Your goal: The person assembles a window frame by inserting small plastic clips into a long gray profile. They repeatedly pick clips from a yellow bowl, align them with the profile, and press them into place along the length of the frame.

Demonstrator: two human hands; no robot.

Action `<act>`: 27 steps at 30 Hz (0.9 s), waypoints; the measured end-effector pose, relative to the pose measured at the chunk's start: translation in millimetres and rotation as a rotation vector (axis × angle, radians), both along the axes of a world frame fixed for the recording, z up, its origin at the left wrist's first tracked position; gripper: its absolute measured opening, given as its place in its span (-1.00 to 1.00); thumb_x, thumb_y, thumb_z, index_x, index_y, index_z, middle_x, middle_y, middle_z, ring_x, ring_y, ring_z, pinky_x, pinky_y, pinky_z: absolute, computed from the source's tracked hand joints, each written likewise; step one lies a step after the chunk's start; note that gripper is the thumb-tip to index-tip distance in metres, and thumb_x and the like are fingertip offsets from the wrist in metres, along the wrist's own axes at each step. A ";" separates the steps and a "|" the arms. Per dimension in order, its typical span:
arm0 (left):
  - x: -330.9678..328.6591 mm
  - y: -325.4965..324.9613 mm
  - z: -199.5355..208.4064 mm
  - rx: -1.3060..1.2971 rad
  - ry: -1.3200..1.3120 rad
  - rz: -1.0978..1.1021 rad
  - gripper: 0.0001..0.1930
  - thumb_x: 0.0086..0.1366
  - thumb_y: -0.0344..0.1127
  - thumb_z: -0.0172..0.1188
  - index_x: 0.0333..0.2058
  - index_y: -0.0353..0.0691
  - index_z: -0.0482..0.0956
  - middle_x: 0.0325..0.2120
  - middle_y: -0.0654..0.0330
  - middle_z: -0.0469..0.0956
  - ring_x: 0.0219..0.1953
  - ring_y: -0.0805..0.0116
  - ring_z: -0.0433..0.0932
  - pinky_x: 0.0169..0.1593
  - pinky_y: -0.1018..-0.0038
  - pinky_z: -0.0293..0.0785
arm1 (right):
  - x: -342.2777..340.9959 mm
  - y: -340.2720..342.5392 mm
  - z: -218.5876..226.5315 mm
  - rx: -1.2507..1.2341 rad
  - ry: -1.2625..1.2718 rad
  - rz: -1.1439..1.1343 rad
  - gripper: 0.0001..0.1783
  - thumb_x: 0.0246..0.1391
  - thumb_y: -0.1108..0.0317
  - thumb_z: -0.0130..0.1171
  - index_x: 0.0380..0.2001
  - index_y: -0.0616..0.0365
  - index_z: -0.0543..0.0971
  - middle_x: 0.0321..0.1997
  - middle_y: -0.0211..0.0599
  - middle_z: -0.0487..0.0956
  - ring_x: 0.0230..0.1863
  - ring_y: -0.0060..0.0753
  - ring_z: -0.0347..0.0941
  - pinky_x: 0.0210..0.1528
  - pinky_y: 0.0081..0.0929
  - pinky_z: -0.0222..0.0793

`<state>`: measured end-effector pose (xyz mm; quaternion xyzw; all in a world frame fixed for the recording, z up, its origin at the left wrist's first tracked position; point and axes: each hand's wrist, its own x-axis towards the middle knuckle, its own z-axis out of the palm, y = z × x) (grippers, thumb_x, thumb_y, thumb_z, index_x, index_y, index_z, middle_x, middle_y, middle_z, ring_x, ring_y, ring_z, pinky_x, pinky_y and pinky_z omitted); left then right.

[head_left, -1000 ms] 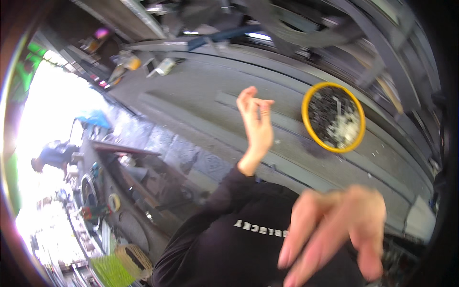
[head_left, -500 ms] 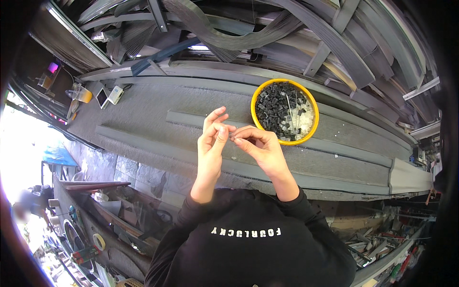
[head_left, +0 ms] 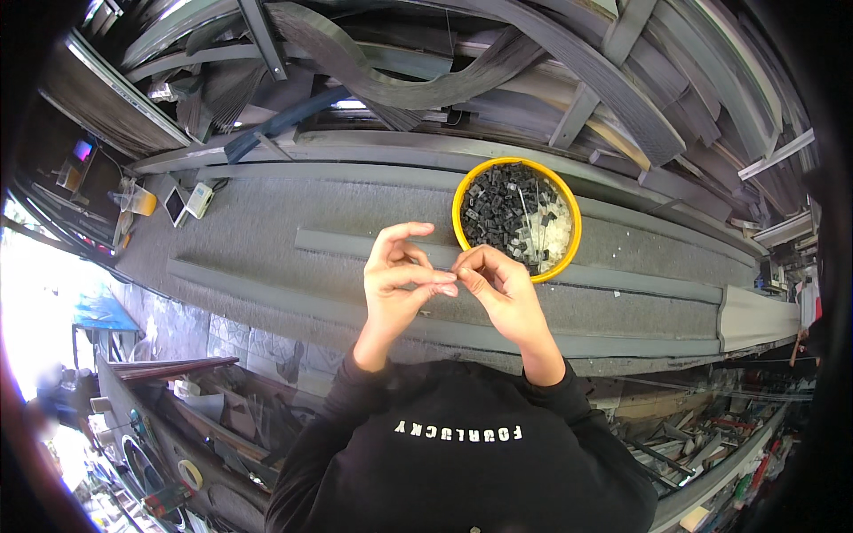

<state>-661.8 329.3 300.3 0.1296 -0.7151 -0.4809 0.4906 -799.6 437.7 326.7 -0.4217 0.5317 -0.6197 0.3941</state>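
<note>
In front of my chest, my left hand (head_left: 393, 282) and my right hand (head_left: 508, 293) meet fingertip to fingertip. The left thumb and index finger are pressed together, pointing right, while its other fingers curl loosely above. My right thumb and index finger pinch at the same spot. Whatever lies between the fingertips is too small and covered to make out. Just beyond my right hand stands a round tub with a yellow rim (head_left: 577, 222). It holds many small black plastic pieces (head_left: 490, 206), whitish translucent pieces (head_left: 558, 233) and thin metal rods (head_left: 524, 206).
Long grey strips (head_left: 351, 245) run along the grey-covered bench (head_left: 267, 209). At its left end are a dark-screened device (head_left: 176, 204), a small white device (head_left: 199, 201) and a container with orange contents (head_left: 140, 202). Racks of curved grey profiles (head_left: 391, 89) rise behind. A tape roll (head_left: 189, 473) sits lower left.
Both hands have shifted right and nearer to me, still joined at the fingertips. The left thumb and index finger now stretch further toward the right hand. The whole view has tilted slightly.
</note>
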 end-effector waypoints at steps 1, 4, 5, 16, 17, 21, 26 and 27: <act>2.0 -4.4 4.4 -0.177 -0.050 0.054 -0.76 -0.14 -0.48 0.48 -0.43 -0.01 0.79 0.06 0.16 0.50 -0.39 0.51 0.54 -0.37 0.57 0.54 | 0.6 -2.2 0.5 0.054 -0.151 0.019 -0.82 0.34 0.33 0.09 -0.27 0.24 0.50 -0.38 -0.34 0.57 -0.39 -0.62 0.46 -0.37 -0.72 0.33; 10.9 -12.2 19.9 -0.575 -0.201 0.142 -0.69 -0.27 -0.28 0.54 -0.42 0.13 0.79 -0.03 0.25 0.52 -0.25 0.38 0.53 -0.33 0.51 0.50 | -4.6 -3.0 3.7 0.297 -0.535 0.181 -0.77 0.42 0.22 -0.03 -0.27 0.16 0.38 -0.57 -0.36 0.51 -0.67 -0.67 0.34 -0.67 -0.75 0.10; 14.4 -14.3 24.7 -0.667 -0.226 0.153 -0.70 -0.27 -0.29 0.53 -0.42 0.13 0.79 -0.05 0.26 0.53 -0.25 0.37 0.54 -0.33 0.51 0.50 | -2.7 -5.3 3.5 0.302 -0.511 0.204 -0.74 0.43 0.17 -0.08 -0.30 0.11 0.34 -0.68 -0.39 0.45 -0.83 -0.68 0.20 -0.82 -0.69 -0.11; 14.0 12.9 5.5 -0.345 -0.348 0.322 -0.83 0.03 -0.46 0.42 -0.35 -0.09 0.74 -0.04 0.18 0.55 -0.27 0.40 0.56 -0.28 0.51 0.56 | 29.0 -4.5 -13.5 -0.119 0.231 -0.374 -0.93 0.15 0.56 0.24 -0.35 0.25 0.53 -0.54 -0.42 0.54 -0.58 -0.70 0.39 -0.56 -0.67 0.26; 12.8 17.1 2.4 -0.136 -0.285 0.204 -0.88 0.08 -0.45 0.39 -0.36 -0.14 0.73 0.00 0.16 0.53 -0.27 0.43 0.56 -0.27 0.52 0.55 | 30.4 -3.9 -16.3 -0.181 0.358 -0.432 -0.93 0.12 0.57 0.27 -0.36 0.26 0.55 -0.52 -0.37 0.56 -0.57 -0.66 0.43 -0.54 -0.66 0.29; 11.4 22.9 -2.3 0.772 -0.085 -0.213 -0.91 0.25 -0.44 0.23 -0.36 -0.29 0.69 0.13 0.14 0.40 -0.22 0.52 0.54 -0.25 0.56 0.50 | 26.3 -3.0 -24.2 -0.437 0.668 -0.468 -0.82 -0.07 0.63 0.37 -0.33 0.29 0.63 -0.47 -0.24 0.60 -0.53 -0.41 0.51 -0.49 -0.53 0.39; 16.8 19.7 2.2 1.091 0.054 -0.443 -0.73 0.27 -0.27 0.11 -0.30 -0.38 0.68 0.21 0.11 0.32 -0.08 0.49 0.51 -0.24 0.53 0.46 | 18.9 2.0 -23.8 -0.482 0.573 -0.397 -0.83 0.00 0.59 0.27 -0.27 0.33 0.65 -0.44 -0.19 0.56 -0.48 -0.31 0.46 -0.42 -0.45 0.39; 17.1 20.0 2.7 1.060 0.016 -0.431 -0.73 0.27 -0.27 0.11 -0.30 -0.37 0.68 0.21 0.10 0.32 -0.07 0.48 0.51 -0.25 0.53 0.47 | 18.3 3.6 -23.1 -0.465 0.593 -0.386 -0.84 0.02 0.58 0.25 -0.27 0.33 0.65 -0.44 -0.19 0.56 -0.48 -0.30 0.46 -0.41 -0.45 0.39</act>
